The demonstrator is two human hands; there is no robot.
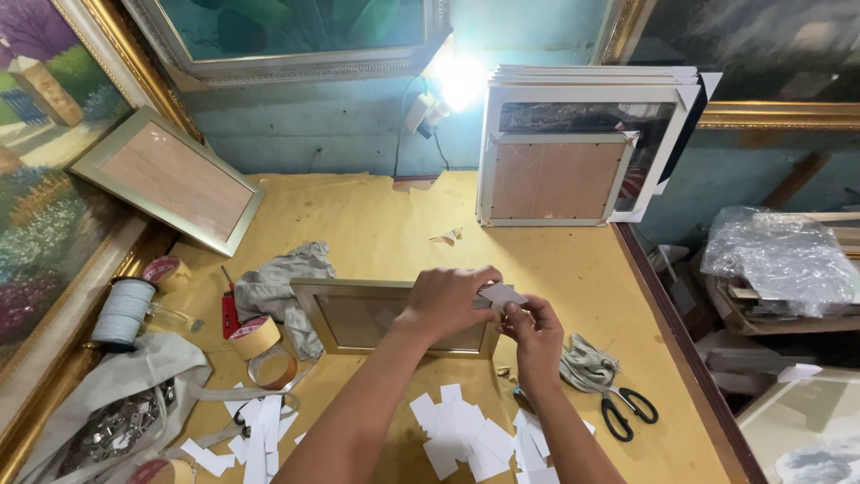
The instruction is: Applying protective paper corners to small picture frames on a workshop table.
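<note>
A small gold picture frame (358,289) with glass lies flat on the yellow table (385,224). My left hand (448,300) rests over the frame's right corner. My right hand (536,330) is right beside it. Both hands pinch a small white folded paper piece (502,294) at that corner. Several more white paper pieces (461,430) lie in a loose pile near the front edge, between my forearms.
Black scissors (627,410) and a grey rag (587,366) lie at the right. Tape rolls (260,339), a red cutter (230,314), a grey cloth (278,285) and a thread spool (124,311) sit at the left. Stacked white frames (573,148) lean against the back wall.
</note>
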